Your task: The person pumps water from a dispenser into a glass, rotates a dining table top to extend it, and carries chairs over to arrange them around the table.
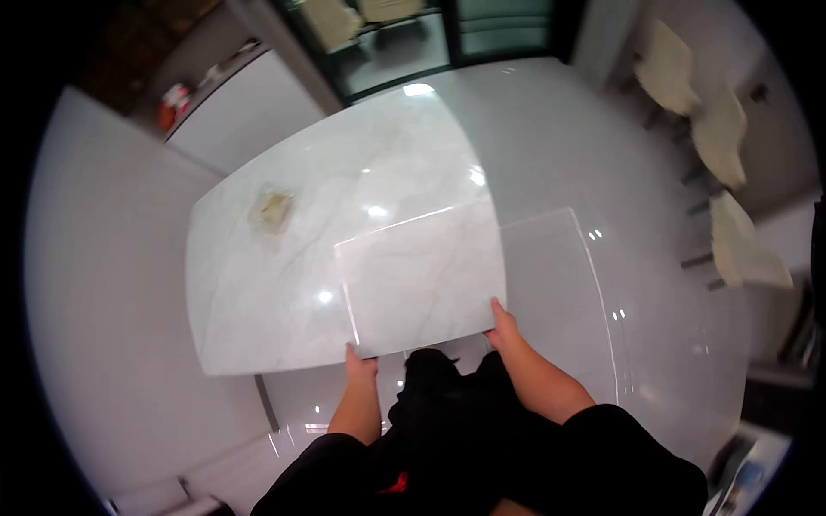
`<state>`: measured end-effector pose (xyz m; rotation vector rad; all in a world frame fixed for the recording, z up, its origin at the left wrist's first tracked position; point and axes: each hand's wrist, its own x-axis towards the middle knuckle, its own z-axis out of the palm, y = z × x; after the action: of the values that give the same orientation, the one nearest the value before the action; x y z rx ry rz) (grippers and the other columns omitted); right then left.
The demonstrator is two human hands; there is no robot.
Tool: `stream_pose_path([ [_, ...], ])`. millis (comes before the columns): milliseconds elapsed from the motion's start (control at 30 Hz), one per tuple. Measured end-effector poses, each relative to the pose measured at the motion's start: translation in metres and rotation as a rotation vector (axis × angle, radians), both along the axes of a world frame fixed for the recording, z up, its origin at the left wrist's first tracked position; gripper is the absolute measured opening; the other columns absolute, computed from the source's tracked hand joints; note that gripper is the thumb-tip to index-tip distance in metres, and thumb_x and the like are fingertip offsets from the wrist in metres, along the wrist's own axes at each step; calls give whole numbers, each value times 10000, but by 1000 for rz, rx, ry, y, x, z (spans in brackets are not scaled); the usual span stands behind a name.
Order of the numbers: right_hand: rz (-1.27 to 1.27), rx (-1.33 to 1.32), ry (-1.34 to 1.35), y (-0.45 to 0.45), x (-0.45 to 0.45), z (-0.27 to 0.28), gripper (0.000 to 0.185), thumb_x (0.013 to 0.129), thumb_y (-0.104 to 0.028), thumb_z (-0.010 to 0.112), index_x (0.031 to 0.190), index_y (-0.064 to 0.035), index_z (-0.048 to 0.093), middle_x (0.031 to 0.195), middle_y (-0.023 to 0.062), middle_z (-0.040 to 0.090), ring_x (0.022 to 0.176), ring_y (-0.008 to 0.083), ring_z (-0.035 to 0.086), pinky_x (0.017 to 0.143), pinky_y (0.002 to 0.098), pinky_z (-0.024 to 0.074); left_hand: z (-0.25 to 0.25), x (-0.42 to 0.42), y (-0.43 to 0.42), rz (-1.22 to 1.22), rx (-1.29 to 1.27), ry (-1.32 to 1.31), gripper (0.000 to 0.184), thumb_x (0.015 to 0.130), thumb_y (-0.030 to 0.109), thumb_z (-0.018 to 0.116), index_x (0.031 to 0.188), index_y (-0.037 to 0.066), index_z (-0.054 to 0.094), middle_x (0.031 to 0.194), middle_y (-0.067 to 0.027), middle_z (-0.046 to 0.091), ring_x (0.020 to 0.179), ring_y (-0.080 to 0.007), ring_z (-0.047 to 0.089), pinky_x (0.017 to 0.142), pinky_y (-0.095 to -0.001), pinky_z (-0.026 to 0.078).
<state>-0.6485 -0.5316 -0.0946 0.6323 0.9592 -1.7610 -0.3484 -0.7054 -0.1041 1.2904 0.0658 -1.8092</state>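
A large white marble-look table (pixel 258 310) with rounded edges stretches out in front of me. At its near edge my left hand (pixel 361 365) is closed on the rim, thumb on top and fingers hidden below. Farther right, near the table's right corner, my right hand (pixel 500 328) grips the same edge in the same way, its thumb lying on the top. A blurred, yellowish, see-through item (pixel 275 211) rests on the tabletop toward the far left.
Several cream chairs (pixel 721 138) line the wall at right. A white cabinet (pixel 249 112) with a red and white item (pixel 175 101) on it stands beyond the table. Glossy tiles (pixel 551 138) cover the floor. A dark-framed glass door (pixel 503 30) is at the back.
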Motion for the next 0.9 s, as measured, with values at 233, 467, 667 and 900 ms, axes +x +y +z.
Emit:
stream_pose_path([
  [233,98,140,-63,-2,-4,18,446,858,-317,501,1193,-40,401,1182,120,464,1068,294,456,897,473,369,20,-19,7,79,23,-100,476,871,414,421,1170,43,418,1163,-109,479,1058,-282,474,889,-448,403],
  [467,169,91,-56,1,-9,17,450,862,-356,479,1202,-73,396,1205,93,446,1100,292,427,912,479,352,19,-19,2,201,64,-201,548,857,461,424,1195,31,400,1202,-108,459,1086,-263,463,909,-413,398],
  [667,155,93,-52,4,-24,19,451,864,-360,472,1200,-73,386,1199,109,441,1107,300,420,923,490,347,4,-28,6,199,24,-98,574,854,468,427,1223,31,374,1217,-109,450,1088,-271,463,899,-423,401],
  [900,87,35,-93,9,-26,26,438,885,-319,429,1224,-52,358,1224,136,417,1115,315,414,935,485,343,-1,-30,6,180,51,-96,591,849,482,422,1244,47,356,1237,-95,433,1102,-276,450,908,-433,386],
])
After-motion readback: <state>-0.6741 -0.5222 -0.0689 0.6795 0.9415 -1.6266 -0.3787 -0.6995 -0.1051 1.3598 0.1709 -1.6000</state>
